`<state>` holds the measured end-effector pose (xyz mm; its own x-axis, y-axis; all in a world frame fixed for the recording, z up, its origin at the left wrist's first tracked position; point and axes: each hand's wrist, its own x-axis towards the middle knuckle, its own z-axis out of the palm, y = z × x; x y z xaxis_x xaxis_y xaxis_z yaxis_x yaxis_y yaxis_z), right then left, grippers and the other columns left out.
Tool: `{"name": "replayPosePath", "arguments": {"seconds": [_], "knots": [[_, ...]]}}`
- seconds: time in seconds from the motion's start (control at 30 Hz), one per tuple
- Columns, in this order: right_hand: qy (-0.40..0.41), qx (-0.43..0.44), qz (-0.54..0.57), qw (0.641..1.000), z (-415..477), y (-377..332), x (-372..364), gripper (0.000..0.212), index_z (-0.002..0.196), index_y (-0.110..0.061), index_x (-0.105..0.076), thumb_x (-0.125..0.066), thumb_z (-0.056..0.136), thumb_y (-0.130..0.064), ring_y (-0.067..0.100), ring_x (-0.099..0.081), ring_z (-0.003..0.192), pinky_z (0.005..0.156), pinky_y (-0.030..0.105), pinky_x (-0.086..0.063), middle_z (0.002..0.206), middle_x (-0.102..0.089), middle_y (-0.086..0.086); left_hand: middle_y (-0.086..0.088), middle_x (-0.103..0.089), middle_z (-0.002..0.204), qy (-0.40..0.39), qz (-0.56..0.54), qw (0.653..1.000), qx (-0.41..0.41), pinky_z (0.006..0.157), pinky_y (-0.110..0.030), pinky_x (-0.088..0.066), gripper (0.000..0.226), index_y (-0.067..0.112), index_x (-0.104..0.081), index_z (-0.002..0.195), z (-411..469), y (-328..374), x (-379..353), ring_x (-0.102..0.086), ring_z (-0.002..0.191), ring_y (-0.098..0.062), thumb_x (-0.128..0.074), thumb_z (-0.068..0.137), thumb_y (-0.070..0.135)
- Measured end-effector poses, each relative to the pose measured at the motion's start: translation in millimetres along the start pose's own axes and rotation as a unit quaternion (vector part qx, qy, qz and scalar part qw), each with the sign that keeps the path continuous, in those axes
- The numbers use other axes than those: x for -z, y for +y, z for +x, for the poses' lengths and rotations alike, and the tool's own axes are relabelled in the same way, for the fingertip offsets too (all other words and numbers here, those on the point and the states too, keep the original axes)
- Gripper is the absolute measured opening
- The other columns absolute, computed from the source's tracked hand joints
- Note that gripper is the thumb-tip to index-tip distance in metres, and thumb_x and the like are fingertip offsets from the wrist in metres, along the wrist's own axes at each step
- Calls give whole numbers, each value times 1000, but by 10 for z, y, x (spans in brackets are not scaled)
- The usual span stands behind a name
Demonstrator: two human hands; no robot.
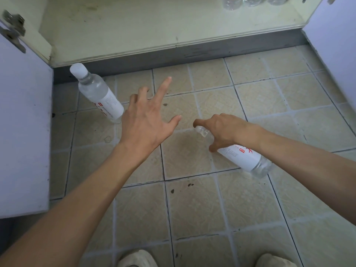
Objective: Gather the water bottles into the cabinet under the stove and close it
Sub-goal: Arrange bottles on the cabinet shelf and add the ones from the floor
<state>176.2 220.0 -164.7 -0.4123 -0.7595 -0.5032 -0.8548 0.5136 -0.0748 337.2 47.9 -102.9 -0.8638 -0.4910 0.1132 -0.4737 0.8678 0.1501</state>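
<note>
Grips 1 bottle [242, 157] at the neck with right hand [223, 130], spreads empty left hand [148, 120] just right of 2nd bottle [100, 93].

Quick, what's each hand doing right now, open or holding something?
Left hand: open, fingers spread, holding nothing.
Right hand: gripping a water bottle near its neck.

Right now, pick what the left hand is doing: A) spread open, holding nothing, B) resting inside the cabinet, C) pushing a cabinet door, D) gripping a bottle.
A: the left hand has its fingers straight and splayed over the floor tiles, curled round nothing; only the right hand grips a bottle.
</note>
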Motion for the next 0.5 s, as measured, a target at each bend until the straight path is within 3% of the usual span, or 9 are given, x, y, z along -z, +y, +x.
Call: {"name": "replayPosePath", "arguments": {"seconds": [0.1, 0.23, 0.4, 0.5], "knots": [[52, 11, 37, 998, -66, -33, 153, 95, 157, -44, -37, -93, 80, -42, 28, -61, 83, 71, 40, -52, 80, -50, -5, -15, -49, 158, 10, 3, 1000, 3, 96, -54, -57, 101, 45, -16, 179, 29, 8, 44, -55, 139, -39, -71, 98, 71], [186, 23, 128, 974, -113, -96, 439, 91, 151, -45, -39, -93, 78, -41, 29, -65, 81, 58, 33, -43, 88, -62, -3, -14, -49, 160, 28, 15, 999, 13, 97, -55, -57, 100, 45, -20, 178, 85, -23, 130, -54, 142, -38, -72, 97, 72], [310, 31, 246, 918, -139, -243, 557, 87, 156, -41, -42, -91, 84, -40, 34, -68, 90, 77, 46, -60, 111, -71, 10, -11, -48, 159, 57, 16, 998, 27, 104, -55, -56, 97, 48, -21, 178, 113, -124, 282, -52, 143, -37, -69, 98, 74], [373, 36, 254, 891, -113, -350, 455, 87, 160, -32, -48, -93, 86, -37, 33, -66, 78, 71, 38, -54, 111, -70, 11, -11, -47, 160, 72, 24, 996, 41, 104, -58, -57, 97, 47, -22, 177, 113, -249, 395, -50, 145, -37, -70, 97, 74]]}}
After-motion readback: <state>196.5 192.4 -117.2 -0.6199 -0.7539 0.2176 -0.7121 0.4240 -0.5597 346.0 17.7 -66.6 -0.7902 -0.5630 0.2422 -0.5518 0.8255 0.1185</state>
